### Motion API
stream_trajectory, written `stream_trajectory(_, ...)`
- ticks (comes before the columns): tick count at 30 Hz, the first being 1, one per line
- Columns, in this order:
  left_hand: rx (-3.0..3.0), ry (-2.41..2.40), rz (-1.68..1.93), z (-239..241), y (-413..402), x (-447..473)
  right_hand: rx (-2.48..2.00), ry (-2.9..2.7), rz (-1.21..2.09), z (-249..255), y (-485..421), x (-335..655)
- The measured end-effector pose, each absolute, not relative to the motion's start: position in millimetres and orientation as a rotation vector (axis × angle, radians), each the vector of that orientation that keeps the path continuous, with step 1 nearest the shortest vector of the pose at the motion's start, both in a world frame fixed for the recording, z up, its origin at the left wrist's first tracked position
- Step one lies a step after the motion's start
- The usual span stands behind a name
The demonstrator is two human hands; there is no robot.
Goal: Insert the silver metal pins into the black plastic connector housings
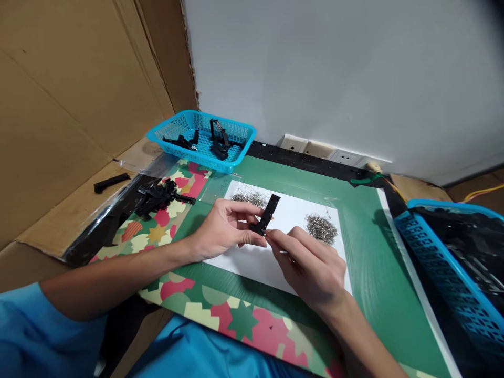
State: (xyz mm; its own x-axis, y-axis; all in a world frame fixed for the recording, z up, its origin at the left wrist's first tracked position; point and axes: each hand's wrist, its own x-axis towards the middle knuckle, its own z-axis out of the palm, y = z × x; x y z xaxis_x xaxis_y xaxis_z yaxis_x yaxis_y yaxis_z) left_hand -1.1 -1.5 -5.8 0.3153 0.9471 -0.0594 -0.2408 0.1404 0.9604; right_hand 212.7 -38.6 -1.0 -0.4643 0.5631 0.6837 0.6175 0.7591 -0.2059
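A slim black plastic part [270, 210] is gripped at its lower end by my left hand [232, 228], its long end tilted up and to the right. Thumb and fingers of my right hand [311, 260] are pinched together at the part's lower end; whatever tiny piece they may hold is too small to make out. Both hands are above a white sheet of paper [252, 262]. On that sheet, one pile of small metal springs [321, 228] lies to the right, and another pile of springs [250, 197] sits behind my left hand.
A blue basket [220, 167] with some black parts stands at the back left. Beside it lies a heap of black parts [157, 198], and a single black piece [112, 182] rests on cardboard. A fuller blue basket [444, 262] is at the right. Wall sockets [318, 149] line the back.
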Motion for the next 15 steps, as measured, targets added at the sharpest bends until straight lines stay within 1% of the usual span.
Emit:
stream_trajectory(7,1.096,0.764,1.05,-2.9,-2.7,-2.2,-0.856,-2.112,0.077,-0.2,-36.4,209.5)
stream_trajectory(11,1.116,0.753,1.04,-4.7,-3.4,-2.7,-0.841,-2.059,0.232,0.7,-36.2,208.9)
stream_trajectory(15,1.065,0.767,0.964,-7.2,-3.6,-2.9,-0.766,-1.988,0.348,1.1,-33.7,210.4)
